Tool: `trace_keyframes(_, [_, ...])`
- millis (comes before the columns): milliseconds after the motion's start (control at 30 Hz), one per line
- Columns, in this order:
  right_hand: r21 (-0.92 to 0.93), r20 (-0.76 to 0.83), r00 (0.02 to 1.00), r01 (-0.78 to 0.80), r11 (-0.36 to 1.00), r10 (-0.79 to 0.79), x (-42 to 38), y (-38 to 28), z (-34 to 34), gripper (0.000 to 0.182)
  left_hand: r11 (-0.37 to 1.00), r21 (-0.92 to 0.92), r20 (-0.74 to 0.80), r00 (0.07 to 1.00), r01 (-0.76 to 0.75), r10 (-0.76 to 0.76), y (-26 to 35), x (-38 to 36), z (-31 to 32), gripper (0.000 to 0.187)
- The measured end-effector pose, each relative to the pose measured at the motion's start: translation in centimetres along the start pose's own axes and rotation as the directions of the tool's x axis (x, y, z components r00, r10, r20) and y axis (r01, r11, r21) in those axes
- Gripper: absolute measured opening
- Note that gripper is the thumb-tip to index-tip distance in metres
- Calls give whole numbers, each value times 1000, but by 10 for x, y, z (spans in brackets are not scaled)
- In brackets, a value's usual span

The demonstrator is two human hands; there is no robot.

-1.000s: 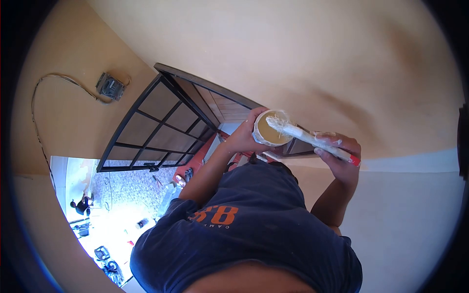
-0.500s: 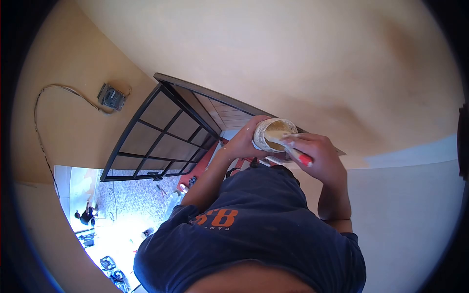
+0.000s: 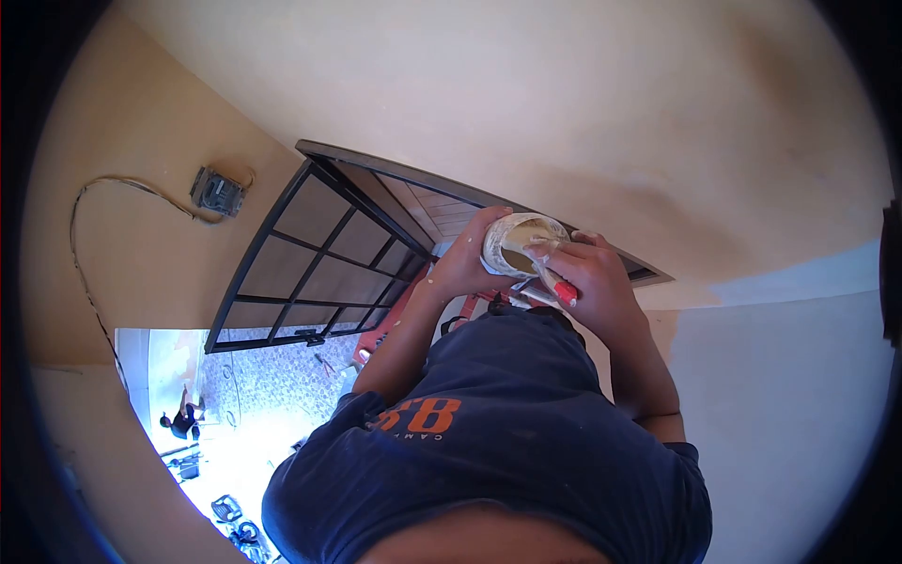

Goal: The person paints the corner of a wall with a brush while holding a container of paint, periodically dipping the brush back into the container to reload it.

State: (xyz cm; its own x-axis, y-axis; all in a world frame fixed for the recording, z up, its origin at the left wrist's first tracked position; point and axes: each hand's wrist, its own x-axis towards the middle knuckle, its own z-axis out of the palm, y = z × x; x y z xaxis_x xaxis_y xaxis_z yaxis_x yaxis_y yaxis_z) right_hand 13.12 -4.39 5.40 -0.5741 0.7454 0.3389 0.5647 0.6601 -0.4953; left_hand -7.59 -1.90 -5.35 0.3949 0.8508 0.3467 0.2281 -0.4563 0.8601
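A white, paint-crusted tub with pale yellowish paint inside is held up in front of my chest. My left hand wraps round its left side. In my right hand is a brush with a red handle end, its head at the tub's mouth. The bristles are partly hidden by the fingers and the rim. Just beyond the tub lies the frame edge of a dark opening in the wall.
A dark metal grille window stands open at the left. An electrical box with loose cables sits on the left wall. Far below, a person is near equipment on the bright floor. Red structure shows beneath the window.
My right hand and the brush have shifted slightly left and up, closer to the tub. The tub has moved slightly up and left. The view has shifted a little.
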Motion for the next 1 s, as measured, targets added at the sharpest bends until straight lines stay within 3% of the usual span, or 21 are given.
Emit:
trace_keyframes(167, [2, -25, 1000, 7, 1000, -7, -2, 4, 6, 33, 997, 41, -48, 996, -70, 72, 5, 7, -1, 92])
trace_keyframes(700, [29, -157, 986, 61, 998, -55, -7, 18, 12, 34, 971, 218, -13, 995, -93, 99, 6, 15, -11, 89])
trace_keyframes(767, [136, -80, 996, 47, 990, -36, -7, 16, 0, 29, 988, 141, -41, 997, -57, 63, 2, 12, -7, 90])
trace_keyframes(900, [144, -120, 992, 55, 988, -37, -11, 9, -15, 27, 995, 100, -51, 998, -28, 33, -6, 13, -3, 90])
trace_keyframes(967, [340, -103, 991, -49, 939, 89, -13, 9, -18, 25, 999, 48, -20, 1000, -21, 22, -4, 15, -3, 91])
trace_keyframes(1000, [338, -97, 992, -46, 940, 84, -14, 11, -18, 25, 999, 46, -28, 999, -20, 21, -5, 15, -2, 91])
